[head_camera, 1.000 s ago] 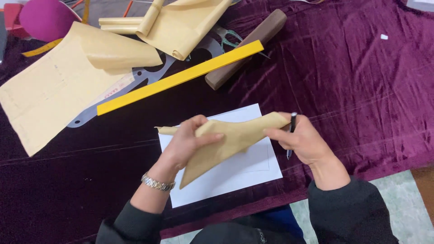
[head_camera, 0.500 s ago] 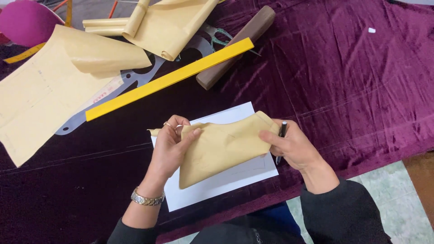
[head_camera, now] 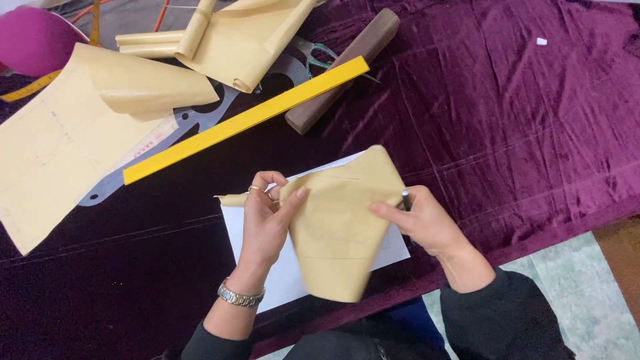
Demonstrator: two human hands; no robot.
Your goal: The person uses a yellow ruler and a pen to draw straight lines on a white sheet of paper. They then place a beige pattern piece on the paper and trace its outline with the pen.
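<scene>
I am pinching the tan paper piece [head_camera: 340,230] with my left hand [head_camera: 267,223] and right hand [head_camera: 427,223]; it is now unfolding wider at lower centre, over the white sheet [head_camera: 277,283].

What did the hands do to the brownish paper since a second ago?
Both hands, left hand and right hand, turned the tan paper piece from a long slanted strip to a broad shape hanging downward. The white sheet, yellow ruler and purple velvet cloth stayed put.

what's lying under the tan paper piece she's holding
A white sheet on purple velvet cloth shows beneath the tan paper piece held by both hands; its middle is covered.
</scene>
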